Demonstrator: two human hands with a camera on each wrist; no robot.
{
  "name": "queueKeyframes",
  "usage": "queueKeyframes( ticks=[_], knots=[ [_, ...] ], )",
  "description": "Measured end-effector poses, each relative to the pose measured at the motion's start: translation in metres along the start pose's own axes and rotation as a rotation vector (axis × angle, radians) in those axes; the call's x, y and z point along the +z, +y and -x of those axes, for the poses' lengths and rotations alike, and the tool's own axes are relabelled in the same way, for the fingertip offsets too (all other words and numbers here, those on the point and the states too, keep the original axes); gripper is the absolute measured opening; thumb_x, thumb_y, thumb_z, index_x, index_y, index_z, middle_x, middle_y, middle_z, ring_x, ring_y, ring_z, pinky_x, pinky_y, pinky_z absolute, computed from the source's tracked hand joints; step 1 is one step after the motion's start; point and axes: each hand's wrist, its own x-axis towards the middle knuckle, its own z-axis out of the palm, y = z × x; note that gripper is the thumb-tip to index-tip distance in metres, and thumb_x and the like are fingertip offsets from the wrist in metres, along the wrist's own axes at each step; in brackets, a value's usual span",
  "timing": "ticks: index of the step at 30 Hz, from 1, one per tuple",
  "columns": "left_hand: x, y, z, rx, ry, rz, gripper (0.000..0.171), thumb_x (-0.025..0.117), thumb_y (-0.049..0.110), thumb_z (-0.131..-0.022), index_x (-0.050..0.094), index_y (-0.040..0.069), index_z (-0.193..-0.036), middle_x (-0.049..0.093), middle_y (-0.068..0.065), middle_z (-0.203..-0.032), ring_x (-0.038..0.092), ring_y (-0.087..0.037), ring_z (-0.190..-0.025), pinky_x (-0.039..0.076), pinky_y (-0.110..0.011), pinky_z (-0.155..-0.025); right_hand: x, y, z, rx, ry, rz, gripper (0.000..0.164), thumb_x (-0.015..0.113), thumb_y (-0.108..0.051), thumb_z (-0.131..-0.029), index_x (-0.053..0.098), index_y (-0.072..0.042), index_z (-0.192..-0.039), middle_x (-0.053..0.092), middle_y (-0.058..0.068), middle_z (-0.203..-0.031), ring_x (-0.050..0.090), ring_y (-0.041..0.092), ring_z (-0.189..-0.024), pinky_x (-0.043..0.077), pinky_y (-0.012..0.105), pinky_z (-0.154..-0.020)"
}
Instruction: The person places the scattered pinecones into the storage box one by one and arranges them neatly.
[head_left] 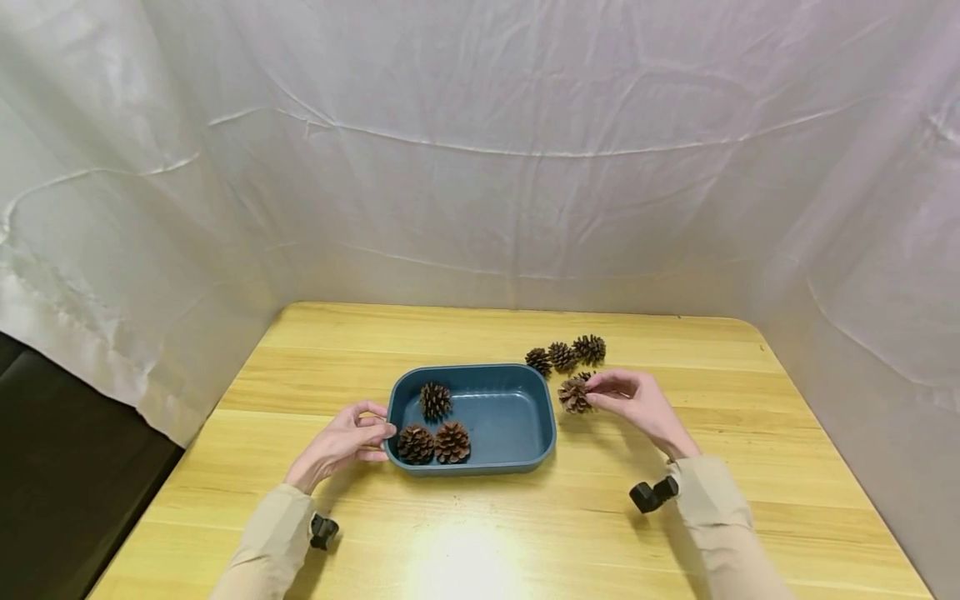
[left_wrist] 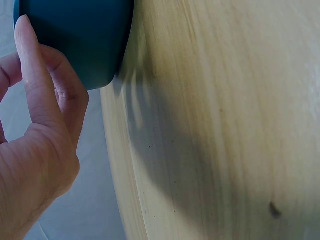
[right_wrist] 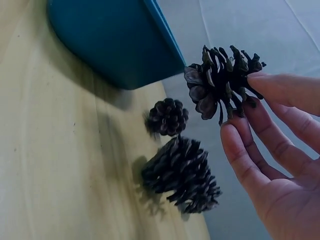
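A blue rectangular container (head_left: 510,467) stands on the table, with three brown pine cones (head_left: 452,442) lying in its left part. At its left end, my left hand (head_left: 347,437) holds the rim, the thumb on the edge and fingers bent against the outer wall (left_wrist: 85,45). Just off the container's right end, my right hand (head_left: 637,408) pinches a pine cone (right_wrist: 225,82) between thumb and fingertips, raised above the tabletop. Beyond that hand, more pine cones (head_left: 562,357) lie in a row; another is partly hidden behind the held one.
The wooden table (head_left: 315,350) is bounded by a white cloth curtain (head_left: 525,208) at the back and sides. A black camera mount (head_left: 652,495) sits at the right wrist and another (head_left: 323,532) at the left. Something dark (head_left: 45,467) lies off the table's left edge.
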Motion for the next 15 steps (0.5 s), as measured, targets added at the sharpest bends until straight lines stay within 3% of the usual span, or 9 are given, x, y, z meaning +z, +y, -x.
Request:
queueKeyframes(
  ticks=[4,15],
  knots=[
    [0.0,0.0,0.0,0.001,0.002,-0.002,0.039,0.061,0.004,-0.096,0.036,-0.005,-0.124,0.061,0.002,-0.087,0.063,-0.006,-0.073,0.065,-0.024,-0.07,0.004,-0.007,-0.007,-0.005,-0.008,0.018,0.035,0.077,-0.01,-0.087,0.066,0.006,-0.115,0.072,0.019,-0.111,0.07,0.004,-0.091,0.06,0.019,-0.085],
    [0.0,0.0,0.0,0.0,0.006,0.005,0.039,0.062,0.003,-0.095,0.036,-0.004,-0.123,0.061,0.003,-0.087,0.062,-0.006,-0.073,0.065,-0.024,-0.07,0.017,-0.024,-0.023,-0.012,-0.08,0.061,0.036,0.076,-0.009,-0.087,0.064,0.003,-0.119,0.068,0.025,-0.115,0.067,0.008,-0.09,0.062,0.024,-0.08]
  ],
)
